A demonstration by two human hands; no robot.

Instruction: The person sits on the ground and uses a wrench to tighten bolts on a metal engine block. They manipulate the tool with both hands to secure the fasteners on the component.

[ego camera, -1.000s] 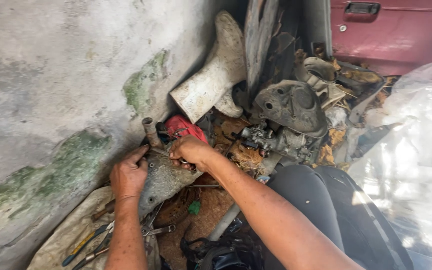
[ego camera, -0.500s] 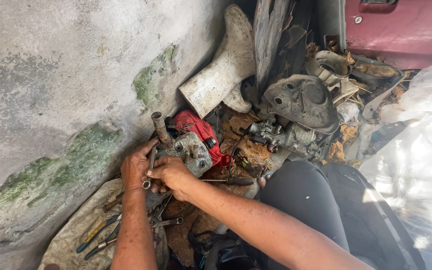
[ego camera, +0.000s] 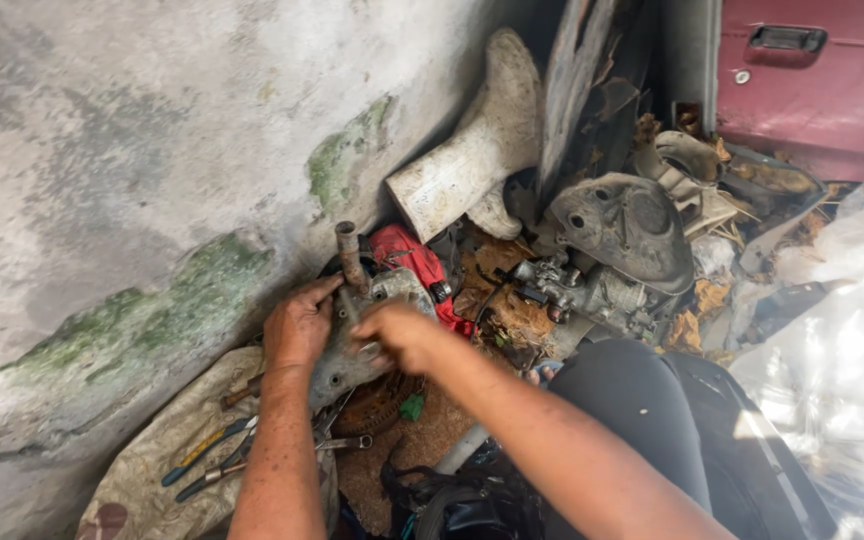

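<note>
left hand (ego camera: 299,325) is gripping the grey metal casing (ego camera: 357,340) at its 9 o'clock edge, fingers curled onto it, thumb pointing toward 1 o'clock. right hand (ego camera: 402,335) is lying over the casing's face from 3 o'clock, fingers bent down onto it; it's motion-blurred, so can't tell if it's pinching a small part or just pressing. casing is sitting between both hands, tilted, leaning toward the wall (ego camera: 132,170).

rusty pipe stub (ego camera: 349,255) is sticking up at 12 o'clock of the casing, just above the left thumb. most of the casing's face is being covered by the right hand; its lower edge is merging into the clutter, outline unclear.

red part (ego camera: 407,255) is lying at 1 o'clock, touching or just behind the casing. carburettor-like assembly (ego camera: 582,290) is sitting at 3 o'clock, well apart. dark engine cover (ego camera: 632,225) is resting above it. white rubber boot (ego camera: 482,150) is leaning on the wall at 12 o'clock. pliers (ego camera: 212,460) are lying on sacking (ego camera: 152,470) at 7 o'clock, beside the left forearm. a spanner (ego camera: 342,442) is lying at 6 o'clock. red panel (ego camera: 812,80) is filling the 2 o'clock corner. dark-clad knee (ego camera: 632,400) is crowding in at 4 o'clock.
</note>
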